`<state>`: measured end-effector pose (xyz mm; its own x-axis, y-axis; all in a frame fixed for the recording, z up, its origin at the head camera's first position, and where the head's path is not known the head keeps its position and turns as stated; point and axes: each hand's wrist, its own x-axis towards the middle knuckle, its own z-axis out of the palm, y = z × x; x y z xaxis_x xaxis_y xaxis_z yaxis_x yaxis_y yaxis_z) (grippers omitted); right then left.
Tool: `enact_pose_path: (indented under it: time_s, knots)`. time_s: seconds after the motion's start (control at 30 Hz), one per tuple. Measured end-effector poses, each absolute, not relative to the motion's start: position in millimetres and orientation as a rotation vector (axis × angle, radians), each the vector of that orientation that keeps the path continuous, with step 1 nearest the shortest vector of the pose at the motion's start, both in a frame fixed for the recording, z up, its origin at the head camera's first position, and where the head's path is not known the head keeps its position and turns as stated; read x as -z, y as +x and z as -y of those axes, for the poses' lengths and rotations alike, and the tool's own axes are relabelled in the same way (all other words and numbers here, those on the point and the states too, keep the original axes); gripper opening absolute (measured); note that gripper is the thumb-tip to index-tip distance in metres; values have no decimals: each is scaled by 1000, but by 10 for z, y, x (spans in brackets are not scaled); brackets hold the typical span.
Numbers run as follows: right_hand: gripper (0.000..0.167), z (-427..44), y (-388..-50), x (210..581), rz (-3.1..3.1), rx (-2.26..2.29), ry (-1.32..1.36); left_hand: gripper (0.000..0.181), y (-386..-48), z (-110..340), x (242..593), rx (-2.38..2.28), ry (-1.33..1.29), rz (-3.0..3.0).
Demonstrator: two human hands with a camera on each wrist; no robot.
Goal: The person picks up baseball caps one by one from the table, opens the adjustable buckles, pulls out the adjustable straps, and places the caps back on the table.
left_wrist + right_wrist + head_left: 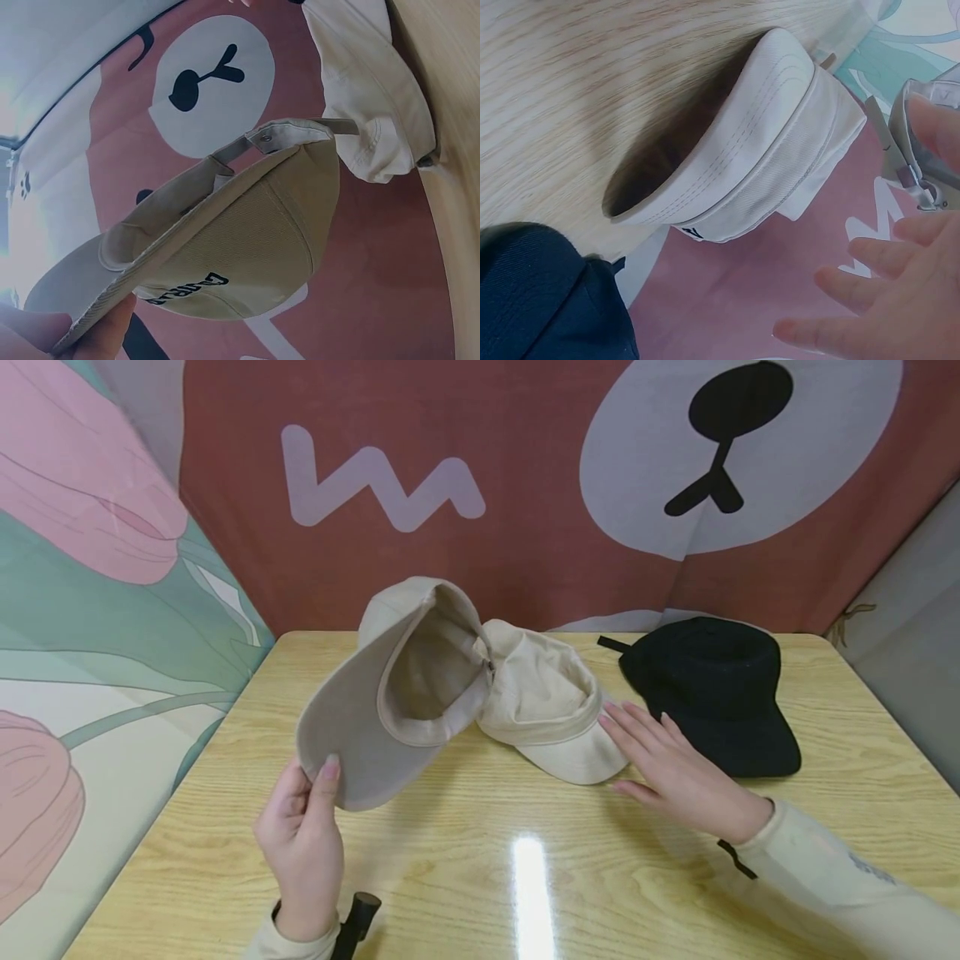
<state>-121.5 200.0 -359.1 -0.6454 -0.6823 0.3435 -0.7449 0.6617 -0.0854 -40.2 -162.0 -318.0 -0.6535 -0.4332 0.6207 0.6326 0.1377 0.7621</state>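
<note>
Cream sleeve [847,868] nearest, lower right, running up to the right hand [686,777]. Fingers of this hand straight and apart. From the head it overlaps the brim of a cream cap [540,685] and the lower left edge of a black cap [712,693]; contact with either cannot be told.

Left hand [303,843], lower left, pinches the brim of a beige cap [375,710] between thumb and fingers. Beige cap held tilted above the wooden surface [442,868], hollow side toward the head camera. Dark lettering [187,289] on its front, seen from the left wrist. Its back strap overlaps the cream cap's left side in the head view; touching or not, unclear.

Cream cap rests on the surface between beige and black, crown crumpled, brim pointing nearer and right. Black cap sits at far right, a short strap end [613,644] sticking out leftward behind the cream one.

Brown cloth with a cartoon face [525,568] hangs close behind the caps; flowered cloth [112,693] stands at left. Dark wrist mount [360,914] beside the left hand. Bright reflection at the near middle.
</note>
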Motion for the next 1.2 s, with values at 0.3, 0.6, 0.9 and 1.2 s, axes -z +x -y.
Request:
enact_pose_path:
  time_s: [0.3, 0.6, 0.9, 1.2]
  knots:
    - [89, -1971, -1221, 3584, 2596, -326, 1149, 25, -401, 1607, 3170, 1729, -208, 1536]
    - [76, -1947, -1230, 3582, 2569, -340, 1154, 24, -396, 1584, 3144, 1833, -200, 1462]
    - [79, -1903, -1233, 3574, 2549, -390, 1138, 20, -417, 1575, 3130, 1934, -163, 1436]
    - [79, -1869, -1242, 3561, 2593, -426, 1125, 19, -423, 1594, 3160, 2068, -182, 1377]
